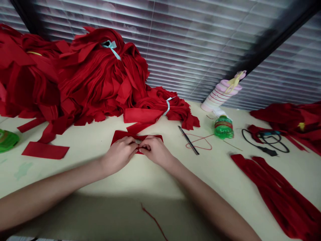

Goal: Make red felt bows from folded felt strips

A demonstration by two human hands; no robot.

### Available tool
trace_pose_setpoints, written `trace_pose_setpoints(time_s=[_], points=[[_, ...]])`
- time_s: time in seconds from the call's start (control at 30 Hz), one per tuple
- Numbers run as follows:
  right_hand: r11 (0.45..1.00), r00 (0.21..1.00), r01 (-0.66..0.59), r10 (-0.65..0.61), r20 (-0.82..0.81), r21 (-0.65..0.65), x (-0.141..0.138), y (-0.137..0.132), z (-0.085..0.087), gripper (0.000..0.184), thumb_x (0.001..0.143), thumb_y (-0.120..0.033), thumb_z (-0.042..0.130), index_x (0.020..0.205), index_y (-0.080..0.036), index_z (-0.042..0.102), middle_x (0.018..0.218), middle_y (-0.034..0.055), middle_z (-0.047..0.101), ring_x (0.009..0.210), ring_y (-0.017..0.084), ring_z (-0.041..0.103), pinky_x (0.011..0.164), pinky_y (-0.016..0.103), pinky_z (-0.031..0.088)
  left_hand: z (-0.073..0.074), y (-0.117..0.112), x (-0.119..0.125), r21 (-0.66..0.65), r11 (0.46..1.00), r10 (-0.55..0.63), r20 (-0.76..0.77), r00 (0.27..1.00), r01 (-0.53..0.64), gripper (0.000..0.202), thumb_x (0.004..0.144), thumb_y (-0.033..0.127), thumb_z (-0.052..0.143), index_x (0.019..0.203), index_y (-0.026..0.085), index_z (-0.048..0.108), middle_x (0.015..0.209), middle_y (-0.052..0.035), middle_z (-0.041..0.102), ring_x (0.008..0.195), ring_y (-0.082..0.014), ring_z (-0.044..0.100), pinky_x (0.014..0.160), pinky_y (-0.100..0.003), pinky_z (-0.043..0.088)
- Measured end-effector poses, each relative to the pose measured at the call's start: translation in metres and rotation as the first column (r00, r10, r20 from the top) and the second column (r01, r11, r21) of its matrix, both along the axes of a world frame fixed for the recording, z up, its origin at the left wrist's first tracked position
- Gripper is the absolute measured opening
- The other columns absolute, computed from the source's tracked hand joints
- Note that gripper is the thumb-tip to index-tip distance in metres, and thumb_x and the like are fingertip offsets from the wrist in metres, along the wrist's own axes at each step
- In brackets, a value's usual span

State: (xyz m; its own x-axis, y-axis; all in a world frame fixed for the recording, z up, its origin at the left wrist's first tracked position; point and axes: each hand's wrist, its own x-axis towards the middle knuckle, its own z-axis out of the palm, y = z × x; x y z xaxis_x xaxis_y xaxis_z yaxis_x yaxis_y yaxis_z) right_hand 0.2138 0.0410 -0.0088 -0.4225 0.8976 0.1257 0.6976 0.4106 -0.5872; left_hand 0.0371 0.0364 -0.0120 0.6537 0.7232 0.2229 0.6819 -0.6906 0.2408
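Note:
A folded piece of red fabric [118, 135] lies on the pale table in front of me. My left hand [120, 153] rests on its left half, thumb and fingers pinched together at the near edge. From the other side my right hand [155, 152] pinches the same fabric near the middle, its fingertips almost touching the left ones. The fingers hide most of the spot where they meet. To the right of my hands lie a thin dark pen-like tool [188, 140] and a loose red thread [209, 144].
Tied bundles of red fabric strips [100, 73] pile up along the window blinds. On the right are a thread cone [218, 95], a green container [223, 127], a black cable [265, 150] and long red cloth [276, 187]. Another red piece [45, 150] lies at left.

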Motion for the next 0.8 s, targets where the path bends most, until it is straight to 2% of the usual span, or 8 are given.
trace_pose_setpoints(time_s=[0.27,0.5,0.8], points=[[1.0,0.996,0.007,-0.01,0.088,0.029,-0.003,-0.014,-0.003,0.012,0.085,-0.008,0.056,0.085,-0.013,0.067,0.088,0.0063,0.058,0.081,0.017,0.059,0.079,0.029,0.047,0.0,0.007,-0.002,0.004,0.999,-0.038,-0.053,0.998,0.038,0.017,0.09,0.015,0.05,0.093,0.015,0.066,0.088,-0.0053,0.062,0.081,-0.0177,0.061,0.07,-0.03,0.053],[0.999,0.991,-0.026,0.022,0.135,0.033,0.0,-0.014,0.0,0.011,0.087,-0.012,0.055,0.089,-0.014,0.066,0.092,0.0071,0.059,0.086,0.019,0.06,0.082,0.031,0.048,0.0,0.007,-0.002,0.028,0.998,-0.054,-0.09,0.994,0.057,0.019,0.091,0.015,0.047,0.094,0.014,0.066,0.088,-0.0059,0.062,0.082,-0.0175,0.061,0.071,-0.029,0.052],[0.997,0.987,-0.067,0.059,0.148,0.048,0.004,-0.009,0.003,0.011,0.083,-0.007,0.059,0.084,-0.015,0.066,0.087,0.0061,0.063,0.085,0.018,0.06,0.08,0.029,0.048,0.003,0.003,0.0,0.016,0.997,-0.072,-0.133,0.988,0.075,0.018,0.09,0.01,0.048,0.09,0.011,0.066,0.088,-0.008,0.062,0.082,-0.0214,0.06,0.074,-0.035,0.051]])
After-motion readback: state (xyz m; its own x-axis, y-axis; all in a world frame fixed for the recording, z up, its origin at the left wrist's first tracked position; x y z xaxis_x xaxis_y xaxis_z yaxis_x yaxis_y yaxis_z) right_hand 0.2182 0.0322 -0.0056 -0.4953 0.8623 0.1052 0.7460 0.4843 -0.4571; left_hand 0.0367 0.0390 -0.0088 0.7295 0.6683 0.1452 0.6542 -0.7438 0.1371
